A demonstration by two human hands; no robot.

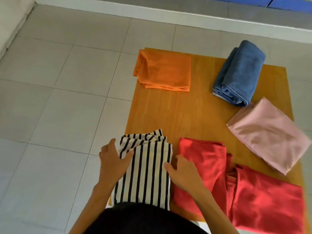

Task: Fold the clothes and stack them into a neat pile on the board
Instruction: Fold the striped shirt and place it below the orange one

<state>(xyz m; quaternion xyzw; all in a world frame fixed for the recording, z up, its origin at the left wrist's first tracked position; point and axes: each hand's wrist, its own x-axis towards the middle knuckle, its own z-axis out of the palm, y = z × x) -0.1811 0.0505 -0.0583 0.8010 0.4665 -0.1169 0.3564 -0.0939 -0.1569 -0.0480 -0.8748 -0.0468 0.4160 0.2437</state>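
Floor (pixel 67 92): large square tiles, pale grey-beige, with thin darker grout lines running in a grid skewed to the frame. Surface matte, faint sheen only.

Far edge: a white baseboard (pixel 152 13) runs across the top of the view, from upper left down toward the right edge. Beyond it lies a grey strip of the same tone as the tiles.

Top right corner: blue panels (pixel 278 2) with some green lettering, too blurred to read.

Upper left corner: a cream-coloured slab (pixel 11 19), slanted, with a seam line; what it is cannot be told.

Light: even, diffuse, soft shadows.
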